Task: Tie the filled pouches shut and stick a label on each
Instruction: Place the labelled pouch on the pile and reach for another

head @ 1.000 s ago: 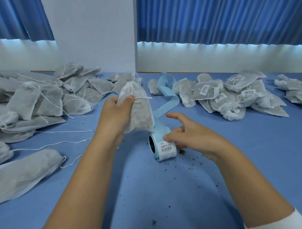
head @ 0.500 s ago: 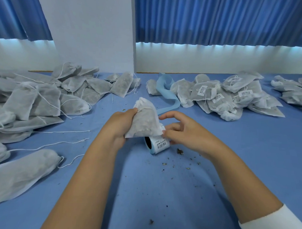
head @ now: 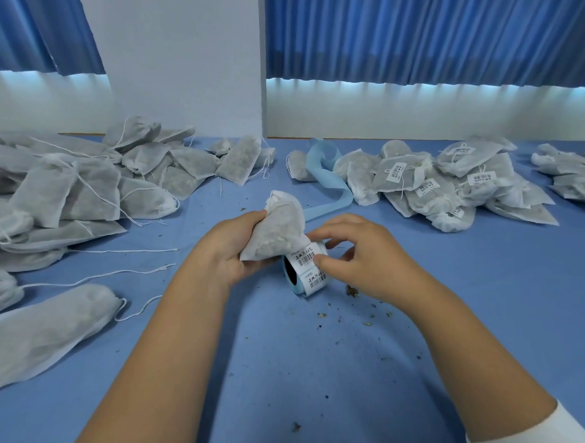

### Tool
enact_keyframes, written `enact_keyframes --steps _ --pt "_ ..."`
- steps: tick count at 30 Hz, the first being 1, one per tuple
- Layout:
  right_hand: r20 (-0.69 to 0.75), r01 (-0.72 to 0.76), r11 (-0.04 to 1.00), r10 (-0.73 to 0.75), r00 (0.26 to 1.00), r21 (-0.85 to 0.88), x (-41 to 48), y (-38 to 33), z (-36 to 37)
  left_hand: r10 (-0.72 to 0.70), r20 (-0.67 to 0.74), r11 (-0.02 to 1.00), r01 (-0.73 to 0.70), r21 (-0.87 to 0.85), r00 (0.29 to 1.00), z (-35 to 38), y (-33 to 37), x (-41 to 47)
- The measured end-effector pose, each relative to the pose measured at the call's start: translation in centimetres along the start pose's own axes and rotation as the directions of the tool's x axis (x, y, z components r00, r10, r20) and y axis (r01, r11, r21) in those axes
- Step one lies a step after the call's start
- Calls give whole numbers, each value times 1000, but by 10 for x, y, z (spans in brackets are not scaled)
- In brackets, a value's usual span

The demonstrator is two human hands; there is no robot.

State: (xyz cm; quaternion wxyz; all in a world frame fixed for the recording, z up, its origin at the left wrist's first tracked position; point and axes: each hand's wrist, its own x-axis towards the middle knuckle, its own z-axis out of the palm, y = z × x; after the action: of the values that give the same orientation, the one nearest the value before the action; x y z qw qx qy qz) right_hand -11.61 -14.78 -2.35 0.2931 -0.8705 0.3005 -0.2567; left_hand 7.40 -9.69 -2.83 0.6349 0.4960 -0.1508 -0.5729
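Reference: the small roll of white barcode labels on pale-blue backing [head: 310, 281]. It lies on its side on the matte blue tabletop [head: 312, 371], hollow core towards you.

Far left of the roll: a loose heap of grey, gauzy non-woven pouches [head: 70, 193]. They are soft and lumpy, with thin white drawstrings trailing across the table.

Just left of the roll: your left hand [head: 230, 252] grips one filled pouch [head: 279, 230], fingers curled under its lower half and thumb up its side. The pouch is tilted, puckered neck uppermost, and coarse pale filling shows through the fabric. Its bottom corner hangs over the roll's top. You cannot tell whether the two touch.

At the roll's top: a white rectangular label [head: 304, 256] with a printed barcode lies against that bottom corner.

Just right of the roll: your right hand [head: 362, 260] arches over it. Thumb and forefinger are drawn narrow, pinching the label's right edge.

Behind the roll: a smooth pale-blue backing ribbon [head: 328, 192] curls away.

Right of the roll: dry brown crumbs [head: 351, 291] are scattered close by. Well beyond them is a second heap of similar pouches bearing labels [head: 435, 186].
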Motion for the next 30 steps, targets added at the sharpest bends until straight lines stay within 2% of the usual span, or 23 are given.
enact_keyframes --steps 4,10,17,24,30 --pt "-7 -22 1000 22 1000 -19 -1 -1 -2 2 -4 999 -2 34 1000 -1 1 0" --pt "-29 59 989 -64 998 -137 -3 -9 -4 28 -17 992 -25 127 999 -2 1 0" --pt "-53 15 986 -24 998 -166 -5 -8 -4 39 -29 990 -35 140 999 -2 2 1" --pt "-104 37 971 -64 993 -238 -6 -8 -1 58 -50 983 -49 178 997 -1 2 -2" --pt "-27 -21 997 19 999 -71 -7 -13 -5 94 -82 972 -74 221 992 -3 4 -4"
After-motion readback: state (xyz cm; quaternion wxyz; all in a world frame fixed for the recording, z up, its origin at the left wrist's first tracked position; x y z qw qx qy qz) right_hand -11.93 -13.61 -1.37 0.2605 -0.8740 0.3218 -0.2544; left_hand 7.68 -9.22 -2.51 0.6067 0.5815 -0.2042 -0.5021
